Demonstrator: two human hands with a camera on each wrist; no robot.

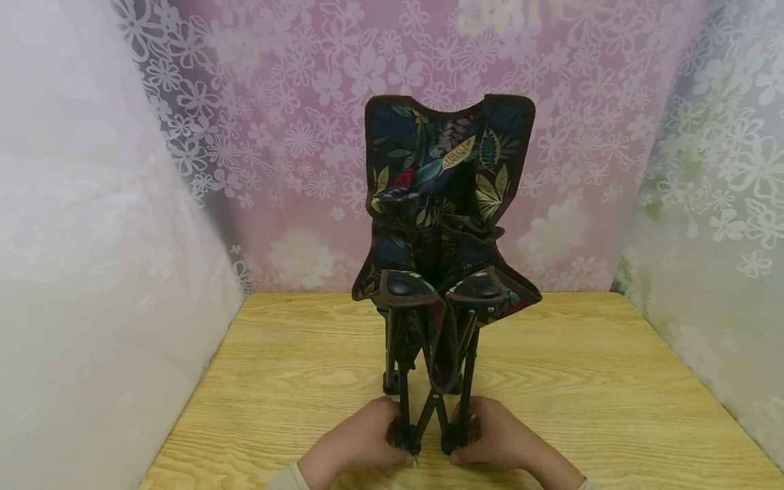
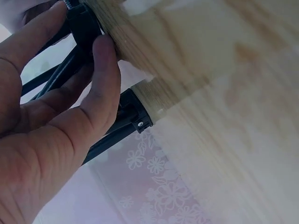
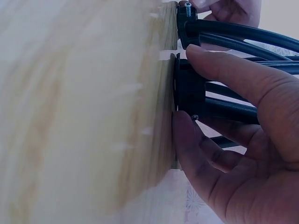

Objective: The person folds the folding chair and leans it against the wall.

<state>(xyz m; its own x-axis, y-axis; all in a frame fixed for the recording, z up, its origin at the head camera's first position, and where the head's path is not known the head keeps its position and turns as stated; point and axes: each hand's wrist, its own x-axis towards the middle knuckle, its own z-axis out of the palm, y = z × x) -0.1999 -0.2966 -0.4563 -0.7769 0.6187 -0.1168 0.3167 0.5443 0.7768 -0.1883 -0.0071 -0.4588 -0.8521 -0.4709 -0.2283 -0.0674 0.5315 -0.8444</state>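
Observation:
A folding camping chair (image 1: 453, 160) in dark leaf-print fabric with brown edging stands upright and narrowly folded on the table, its seat fabric bunched between the black tube legs. My left hand (image 1: 364, 437) holds the black plastic foot (image 2: 85, 28) of the front left leg, fingers and thumb on either side of it. At the front right leg, my right hand (image 1: 497, 435) grips the matching foot (image 3: 190, 86) between thumb and fingers. A small screw (image 3: 188, 8) sticks out of the left foot. Both front feet are close together, below crossed tubes (image 1: 435, 398).
The wood-grain table (image 1: 294, 354) spreads out around the chair. Behind it hangs a pink flowered curtain (image 1: 294, 170). Pale sheets flank the table, a whitish one (image 1: 79, 238) at left and a flowered one (image 1: 723, 224) at right. The chair's rear feet (image 1: 390, 382) stand farther back.

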